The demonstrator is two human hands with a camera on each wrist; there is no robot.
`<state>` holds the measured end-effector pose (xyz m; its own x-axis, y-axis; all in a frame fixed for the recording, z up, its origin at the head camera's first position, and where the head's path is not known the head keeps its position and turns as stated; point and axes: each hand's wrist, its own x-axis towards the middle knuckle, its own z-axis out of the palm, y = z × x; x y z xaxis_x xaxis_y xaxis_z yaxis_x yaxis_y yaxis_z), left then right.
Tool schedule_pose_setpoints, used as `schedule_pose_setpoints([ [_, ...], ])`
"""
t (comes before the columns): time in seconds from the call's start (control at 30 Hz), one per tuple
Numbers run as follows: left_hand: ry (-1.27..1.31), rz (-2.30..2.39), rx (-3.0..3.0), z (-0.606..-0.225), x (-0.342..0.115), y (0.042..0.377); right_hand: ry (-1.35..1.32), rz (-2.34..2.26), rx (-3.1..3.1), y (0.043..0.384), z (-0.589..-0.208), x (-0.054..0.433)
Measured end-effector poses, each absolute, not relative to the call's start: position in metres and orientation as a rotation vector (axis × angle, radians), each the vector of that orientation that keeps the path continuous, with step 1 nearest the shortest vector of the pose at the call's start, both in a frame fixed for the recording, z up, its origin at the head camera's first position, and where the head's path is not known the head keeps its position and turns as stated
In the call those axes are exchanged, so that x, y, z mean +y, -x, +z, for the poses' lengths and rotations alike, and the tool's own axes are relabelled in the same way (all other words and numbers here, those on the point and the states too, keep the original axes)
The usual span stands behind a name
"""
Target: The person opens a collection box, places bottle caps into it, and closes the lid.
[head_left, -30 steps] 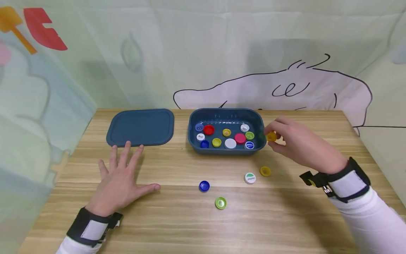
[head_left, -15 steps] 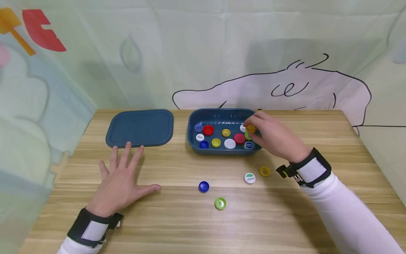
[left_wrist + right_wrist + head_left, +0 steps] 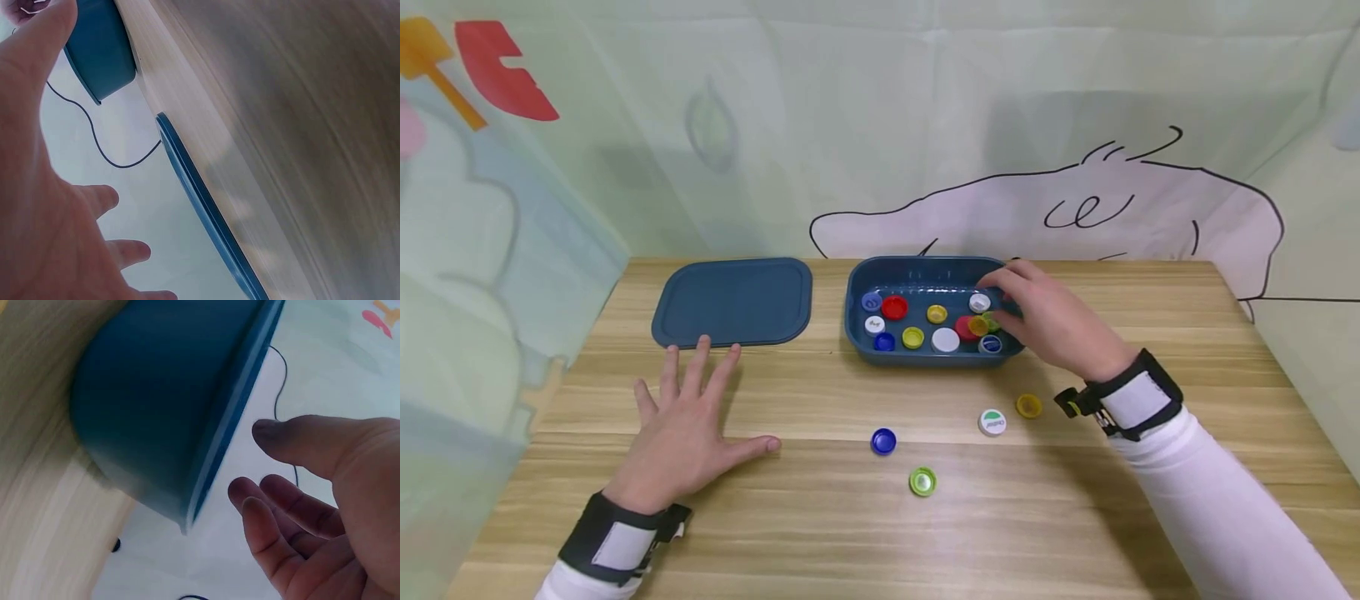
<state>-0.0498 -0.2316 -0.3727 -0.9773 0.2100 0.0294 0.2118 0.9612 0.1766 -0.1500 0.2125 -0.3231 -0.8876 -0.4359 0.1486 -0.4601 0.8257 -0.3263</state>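
Note:
My right hand [image 3: 1051,321] is over the right end of a dark blue box [image 3: 940,358], thumb and fingers parted with nothing between them. In the right wrist view the fingertips [image 3: 254,512] are beside the rim of the box. Several bottle caps lie inside, among them a red cap [image 3: 894,307] and a white cap [image 3: 945,340]. Just below my fingers an orange cap [image 3: 977,326] overlaps a pink cap [image 3: 964,327] and a green cap [image 3: 992,320]. My left hand [image 3: 681,437] is spread with straight fingers, near the front edge of a dark blue lid [image 3: 733,302].
On the wooden table [image 3: 820,533] in front of the box lie a dark blue cap [image 3: 883,442], a light green cap [image 3: 922,481], a white cap with a green mark [image 3: 992,422] and a yellow-orange cap [image 3: 1028,406]. A printed curtain [image 3: 865,125] stands behind.
My right hand moved left over the box with the orange cap, then let it go among the other caps. The left hand stayed where it was.

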Motion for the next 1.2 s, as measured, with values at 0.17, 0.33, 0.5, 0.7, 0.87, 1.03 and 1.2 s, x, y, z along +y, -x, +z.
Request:
schedule_pose_setpoints([
  [0.17, 0.337, -0.280, -3.101, -0.372, -0.231, 0.050, -0.731, 0.519, -2.941, 0.139, -0.312, 0.217],
  [0.33, 0.358, -0.275, -3.087, -0.370, -0.228, 0.051, -0.770, 0.487, -2.945, 0.122, -0.302, 0.223],
  [0.5, 0.411, -0.285, -3.061, -0.366, -0.220, 0.055, -0.794, 0.438, -2.883, 0.104, -0.304, 0.233],
  [0.7, 0.556, -0.305, -2.990, -0.359, -0.204, 0.058, -0.700, 0.453, -2.813, 0.087, -0.318, 0.256],
  [0.87, 0.699, -0.391, -2.958, -0.360, -0.183, 0.060, -0.544, 0.415, -2.895, 0.080, -0.336, 0.277],
  [1.03, 0.840, -0.454, -2.967, -0.366, -0.156, 0.060, -0.457, 0.362, -2.979, 0.075, -0.354, 0.294],
  [1.2, 0.984, -0.504, -2.958, -0.371, -0.131, 0.059, -0.406, 0.315, -3.041, 0.071, -0.366, 0.303],
])
